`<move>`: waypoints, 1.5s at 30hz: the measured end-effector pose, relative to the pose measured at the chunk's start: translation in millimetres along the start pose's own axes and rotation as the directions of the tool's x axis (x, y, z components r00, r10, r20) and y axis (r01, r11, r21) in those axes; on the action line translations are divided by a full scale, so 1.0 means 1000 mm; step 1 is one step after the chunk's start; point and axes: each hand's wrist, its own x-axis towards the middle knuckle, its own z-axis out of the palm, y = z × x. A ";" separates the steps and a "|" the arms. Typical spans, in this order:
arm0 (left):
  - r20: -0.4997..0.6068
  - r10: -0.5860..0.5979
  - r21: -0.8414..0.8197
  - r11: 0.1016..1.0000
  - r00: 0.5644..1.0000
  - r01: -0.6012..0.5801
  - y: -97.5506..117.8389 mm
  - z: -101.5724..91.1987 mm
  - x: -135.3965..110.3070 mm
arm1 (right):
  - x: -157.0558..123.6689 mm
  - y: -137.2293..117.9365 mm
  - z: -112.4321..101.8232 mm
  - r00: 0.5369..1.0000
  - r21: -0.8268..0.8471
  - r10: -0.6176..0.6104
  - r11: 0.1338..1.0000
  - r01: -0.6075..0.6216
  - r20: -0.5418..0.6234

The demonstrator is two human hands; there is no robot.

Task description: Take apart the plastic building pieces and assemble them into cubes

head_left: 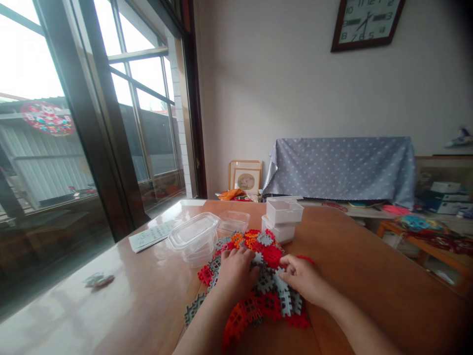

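Observation:
A pile of red, orange and grey interlocking plastic tiles (pixel 264 291) lies on the wooden table (pixel 369 296) in front of me. My left hand (pixel 235 273) rests palm down on the pile's left side, fingers curled over the tiles. My right hand (pixel 301 276) sits on the right side, its fingertips pinched on a grey tile (pixel 278 276). Just beyond the pile stand clear plastic containers (pixel 194 236) to the left and stacked white boxes (pixel 284 217) at the back.
A printed paper sheet (pixel 152 234) and a small crumpled wrapper (pixel 98 280) lie on the table's left part. Large windows run along the left. Behind the table are a cloth-covered piece of furniture (pixel 342 165), picture frames (pixel 246 178) and cluttered shelves at right.

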 end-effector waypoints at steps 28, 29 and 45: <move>-0.035 -0.023 0.099 0.995 0.999 0.027 -0.001 0.006 0.004 | -0.032 -0.012 -0.073 0.923 0.196 0.276 0.954 -0.229 -0.267; -0.036 -0.023 0.112 0.993 0.999 0.027 -0.001 0.007 0.004 | -0.037 -0.007 -0.070 0.925 0.177 0.290 0.952 -0.252 -0.245; -0.106 -0.011 0.173 0.984 0.994 0.029 -0.003 0.019 0.003 | -0.052 0.042 -0.047 0.961 -0.069 0.219 0.970 -0.234 -0.172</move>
